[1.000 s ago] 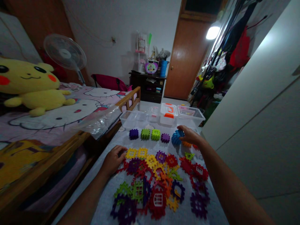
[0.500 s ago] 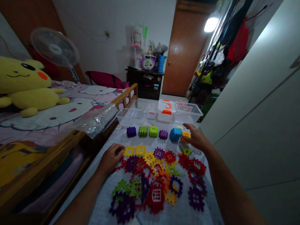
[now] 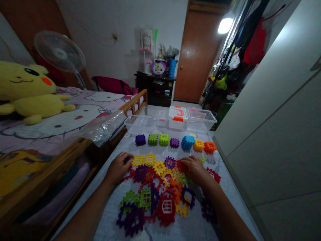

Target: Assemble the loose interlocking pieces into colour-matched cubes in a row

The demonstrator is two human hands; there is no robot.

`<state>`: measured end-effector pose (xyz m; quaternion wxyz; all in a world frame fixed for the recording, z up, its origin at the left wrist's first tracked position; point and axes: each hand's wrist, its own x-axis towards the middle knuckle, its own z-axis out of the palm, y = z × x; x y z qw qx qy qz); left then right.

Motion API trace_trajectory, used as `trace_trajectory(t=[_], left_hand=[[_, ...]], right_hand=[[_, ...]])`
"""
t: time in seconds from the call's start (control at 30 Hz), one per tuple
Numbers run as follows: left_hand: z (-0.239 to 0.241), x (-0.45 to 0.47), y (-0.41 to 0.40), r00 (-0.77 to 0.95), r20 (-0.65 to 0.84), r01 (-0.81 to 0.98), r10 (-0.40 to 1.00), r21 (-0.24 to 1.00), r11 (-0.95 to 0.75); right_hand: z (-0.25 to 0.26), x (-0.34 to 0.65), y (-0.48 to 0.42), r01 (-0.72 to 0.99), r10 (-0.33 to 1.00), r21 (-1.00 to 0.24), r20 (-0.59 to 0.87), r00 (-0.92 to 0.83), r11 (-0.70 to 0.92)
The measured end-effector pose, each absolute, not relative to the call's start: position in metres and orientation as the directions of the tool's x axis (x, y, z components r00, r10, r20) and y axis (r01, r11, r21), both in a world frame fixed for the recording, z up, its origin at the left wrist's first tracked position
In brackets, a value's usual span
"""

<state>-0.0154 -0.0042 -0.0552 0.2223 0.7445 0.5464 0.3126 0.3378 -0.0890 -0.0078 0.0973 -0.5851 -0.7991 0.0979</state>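
Loose interlocking plastic building pieces lie spread over the cloth-covered surface. My left hand [image 3: 119, 168] rests at the upper left of the spread, thumb and fingers apart. Its fingertips are beside a yellow window piece [image 3: 137, 160]. My right hand [image 3: 195, 168] reaches in from the right, fingers closed at a red building piece [image 3: 180, 165] and partly covering it. A purple piece [image 3: 170, 163] lies just left of that. Red window pieces [image 3: 167, 206] and a green window piece [image 3: 145, 199] lie nearer to me. My right forearm hides some pieces on the right.
Behind the spread runs a row of piece stacks: dark purple [image 3: 140, 140], green, purple, blue [image 3: 188, 143], yellow and orange [image 3: 210, 147]. Clear plastic boxes [image 3: 138, 124] stand at the far end. A wooden bed rail [image 3: 75, 150] borders the left, a white cabinet [image 3: 273, 134] the right.
My right hand has come away from the yellow-orange stack in the row and moved toward me and left, onto the red piece. My left hand has hardly moved.
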Motion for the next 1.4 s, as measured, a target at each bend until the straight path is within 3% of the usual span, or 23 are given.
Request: trace_trajectory(t=[0.13, 0.3, 0.43, 0.5, 0.6, 0.73, 0.93, 1.03, 1.2, 1.4], left_hand=[[-0.053, -0.014, -0.005, 0.208, 0.228, 0.681, 0.951, 0.664, -0.308], [-0.056, -0.015, -0.003, 0.206, 0.246, 0.687, 0.947, 0.653, -0.319], [-0.058, -0.016, -0.003, 0.204, 0.251, 0.693, 0.946, 0.646, -0.32], [-0.059, -0.015, -0.003, 0.203, 0.248, 0.694, 0.947, 0.646, -0.318], [-0.058, -0.015, -0.004, 0.2, 0.243, 0.694, 0.949, 0.649, -0.312], [-0.057, -0.015, -0.003, 0.202, 0.243, 0.697, 0.949, 0.645, -0.313], [-0.058, -0.016, -0.002, 0.205, 0.244, 0.707, 0.948, 0.633, -0.315], [-0.058, -0.016, -0.003, 0.204, 0.224, 0.711, 0.953, 0.635, -0.302], [-0.056, -0.015, -0.003, 0.216, 0.228, 0.71, 0.949, 0.631, -0.313], [-0.055, -0.015, -0.003, 0.214, 0.235, 0.714, 0.948, 0.624, -0.316]], right_hand=[[-0.01, 0.349, -0.089, 0.895, 0.954, -0.332, 0.081, -0.288, 0.298], [-0.008, 0.358, -0.095, 0.829, 0.966, -0.519, 0.244, -0.09, 0.209], [-0.009, 0.349, -0.098, 0.751, 0.994, -0.651, 0.089, -0.069, 0.11], [-0.011, 0.344, -0.097, 0.794, 0.993, -0.596, 0.056, -0.103, 0.116], [-0.011, 0.351, -0.096, 0.872, 0.981, -0.461, 0.168, -0.092, 0.161], [-0.002, 0.381, -0.1, 0.905, 0.97, -0.413, 0.244, -0.001, 0.104], [0.004, 0.386, -0.113, 0.969, 0.999, -0.246, -0.053, -0.007, -0.006], [0.001, 0.375, -0.115, 0.982, 0.996, -0.185, -0.093, 0.013, -0.03], [-0.001, 0.372, -0.113, 0.975, 1.0, -0.224, -0.006, 0.004, -0.005], [0.002, 0.346, -0.11, 0.851, 0.983, -0.495, 0.136, -0.122, 0.174]])
